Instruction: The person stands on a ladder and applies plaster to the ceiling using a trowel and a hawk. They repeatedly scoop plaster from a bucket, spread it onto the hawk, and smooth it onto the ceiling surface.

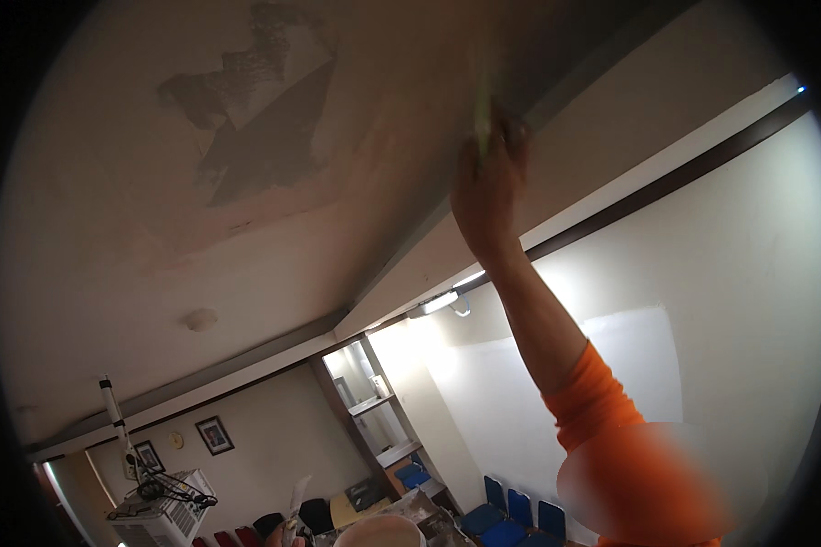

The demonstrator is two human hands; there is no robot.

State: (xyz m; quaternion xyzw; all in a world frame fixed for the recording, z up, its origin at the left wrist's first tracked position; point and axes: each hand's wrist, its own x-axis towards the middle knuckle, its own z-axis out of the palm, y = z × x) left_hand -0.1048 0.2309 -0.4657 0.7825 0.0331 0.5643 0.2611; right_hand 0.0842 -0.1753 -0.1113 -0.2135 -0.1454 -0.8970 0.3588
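My right hand (493,187) reaches up to the ceiling (337,246), its arm in an orange sleeve. Its fingers are closed around a thin yellow-green tool (483,118), smeared by motion; its working end is too blurred to make out. The tool is close to where the ceiling meets a beam (566,169). To its left, a patch of grey filler (274,137) spreads over the ceiling. At the lower edge, only part of my left hand (287,540) shows, closed on a whitish flat-bladed tool (297,500). A pale round bucket (379,531) is right of it, cut off by the frame.
A projector (160,510) with tangled cables hangs from a pole at the lower left. Blue chairs (511,515) line the right wall below a lit lamp (440,303). Framed pictures (214,436) hang on the far wall. A cluttered table (420,510) stands below.
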